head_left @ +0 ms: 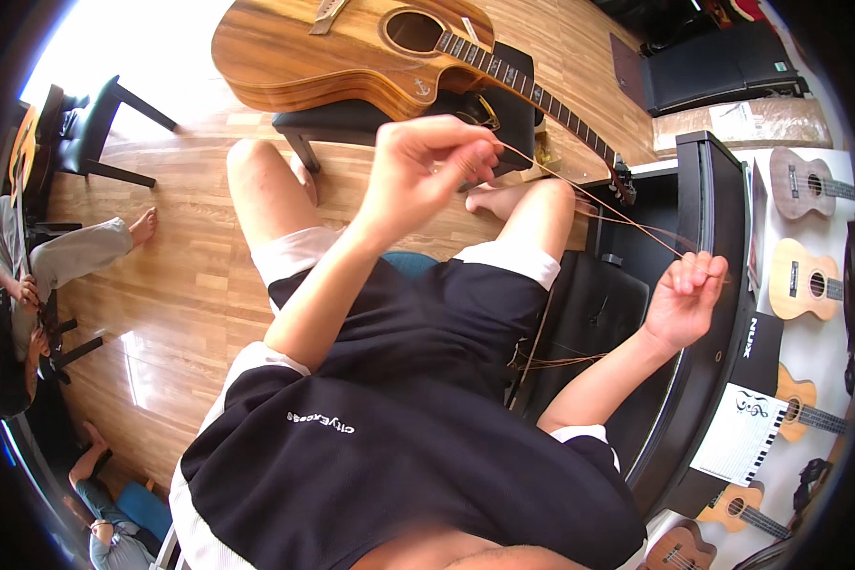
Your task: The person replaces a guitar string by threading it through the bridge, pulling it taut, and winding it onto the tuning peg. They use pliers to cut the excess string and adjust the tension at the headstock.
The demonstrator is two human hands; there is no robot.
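Observation:
A thin copper-coloured guitar string (579,187) runs slantwise between my two hands, with a loose strand looping near its right end. My left hand (432,171) is raised in front of me, thumb and fingers pinched on one end of the string. Lower and farther right, my right hand (684,299) pinches the other end with its fingers curled. Beyond my knees an acoustic guitar (294,62) lies face up across a black bench (328,127), its neck pointing right toward the piano. No strings can be made out along its fretboard.
At my right stands a dark upright piano (698,199), with more coiled strings (560,362) on a black seat (598,309) beside it. Several ukuleles (805,278) hang farther right. Two other people sit at the left, one near a black stool (95,133).

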